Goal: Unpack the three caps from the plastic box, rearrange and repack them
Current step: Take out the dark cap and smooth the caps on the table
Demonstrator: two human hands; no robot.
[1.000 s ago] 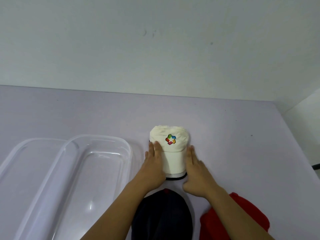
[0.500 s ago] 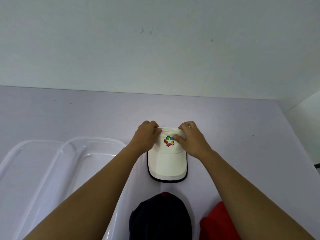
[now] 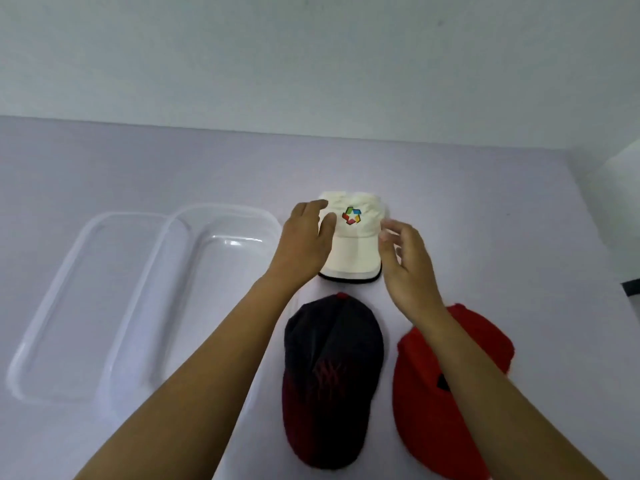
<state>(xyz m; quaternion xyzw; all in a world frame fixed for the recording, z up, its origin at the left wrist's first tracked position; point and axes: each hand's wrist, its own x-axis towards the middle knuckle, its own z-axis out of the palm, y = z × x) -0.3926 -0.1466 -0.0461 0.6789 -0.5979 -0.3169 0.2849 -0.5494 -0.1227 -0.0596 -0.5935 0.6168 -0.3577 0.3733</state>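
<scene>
Both hands pulled back off the crown; left hand (image 3: pixel 304 242) and right hand (image 3: pixel 407 268) open, empty, flanking white cap (image 3: pixel 353 237) at frame centre; lilac table (image 3: pixel 467 188), pale wall (image 3: pixel 311 57) behind; clear box (image 3: pixel 194 271) left.

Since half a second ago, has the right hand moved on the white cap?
Yes. The right hand has come back toward the person, off the crown of the white cap to beside its brim, fingers loosely open. Judged against the cap's logo.

Box (image 3: pixel 221 216): open, empty, reachable from above.
Near edge: dark cap (image 3: pixel 332 375) and red cap (image 3: pixel 450 393) block.
Far table (image 3: pixel 173 168): bare.
</scene>
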